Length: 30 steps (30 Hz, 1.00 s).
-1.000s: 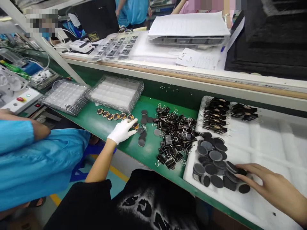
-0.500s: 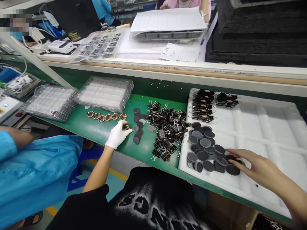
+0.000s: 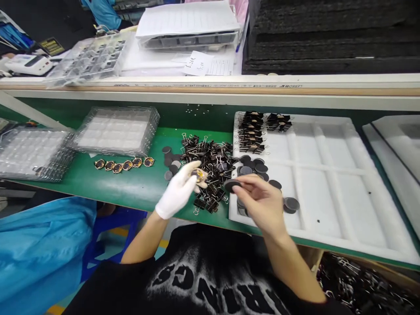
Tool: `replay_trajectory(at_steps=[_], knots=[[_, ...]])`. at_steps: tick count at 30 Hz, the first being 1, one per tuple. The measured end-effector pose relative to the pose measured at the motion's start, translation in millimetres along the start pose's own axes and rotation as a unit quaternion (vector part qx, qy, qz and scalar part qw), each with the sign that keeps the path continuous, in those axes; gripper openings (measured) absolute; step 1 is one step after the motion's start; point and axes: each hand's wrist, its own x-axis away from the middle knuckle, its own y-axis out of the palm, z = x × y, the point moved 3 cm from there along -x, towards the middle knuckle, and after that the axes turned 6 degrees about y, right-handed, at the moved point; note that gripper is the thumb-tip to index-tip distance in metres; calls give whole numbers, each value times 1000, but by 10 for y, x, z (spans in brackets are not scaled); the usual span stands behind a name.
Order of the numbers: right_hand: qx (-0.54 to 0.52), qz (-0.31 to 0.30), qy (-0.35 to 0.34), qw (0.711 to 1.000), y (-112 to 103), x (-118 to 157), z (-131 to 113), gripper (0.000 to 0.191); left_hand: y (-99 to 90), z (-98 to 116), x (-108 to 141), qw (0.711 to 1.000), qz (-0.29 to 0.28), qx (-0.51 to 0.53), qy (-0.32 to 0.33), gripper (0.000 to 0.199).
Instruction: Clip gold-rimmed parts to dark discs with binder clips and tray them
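My left hand (image 3: 179, 192), in a white glove, grips a small gold-rimmed round piece (image 3: 198, 175) over the clip pile. Pinched between the thumb and fingers of my bare right hand (image 3: 264, 203) is a flat black disc (image 3: 231, 185), above the left edge of the white foam tray (image 3: 328, 212). More grey and black discs (image 3: 291, 204) lie in that tray, partly covered by my right hand. Between my hands sits a heap of black binder clips (image 3: 210, 192). Loose discs (image 3: 168, 157) rest left of the heap, and several gold-rimmed pieces (image 3: 127, 165) form a row farther left.
Clear plastic trays (image 3: 114, 131) are stacked at the back left. Clipped bundles (image 3: 251, 131) line the foam tray's far left corner. A shelf edge (image 3: 197, 89) runs across behind. A person's blue garment (image 3: 42, 258) is close on the left.
My left hand has moved right, from beside the loose discs to the clip heap, carrying the gold-rimmed piece. My right hand has come left from the tray's discs and now has a black disc.
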Motion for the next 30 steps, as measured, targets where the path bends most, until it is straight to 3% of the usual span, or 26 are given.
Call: replay_trajectory(at_steps=[3, 6, 10, 15, 18, 21, 24, 27, 29, 30], knots=[[48, 4, -144, 988, 205, 62, -28, 42, 255, 77, 70, 997, -80, -17, -6, 49], [151, -90, -264, 948, 218, 155, 43, 68, 283, 86, 136, 993, -117, -15, -21, 55], [206, -194, -301, 911, 167, 276, 235, 81, 241, 27, 180, 989, -139, -58, 4, 62], [176, -182, -304, 918, 107, 388, 323, 75, 330, -99, 237, 972, -227, -67, 8, 62], [145, -119, -231, 955, 43, 381, 299, 69, 387, -80, 239, 961, -247, -119, 26, 56], [87, -102, -42, 990, 0, 306, 332, 62, 435, -21, 219, 951, -270, -154, 6, 61], [-30, -146, 142, 979, 2, 237, 397, 41, 436, 45, 174, 939, -289, -182, -31, 68], [-118, -126, 247, 954, -19, 189, 459, 29, 370, 117, 52, 931, -290, -219, 12, 64], [-156, -79, 268, 947, -41, 172, 497, 31, 271, 133, -114, 922, -224, -307, 70, 50], [-177, -53, 275, 944, -48, 170, 517, 32, 212, 127, -218, 905, -174, -376, 101, 45]])
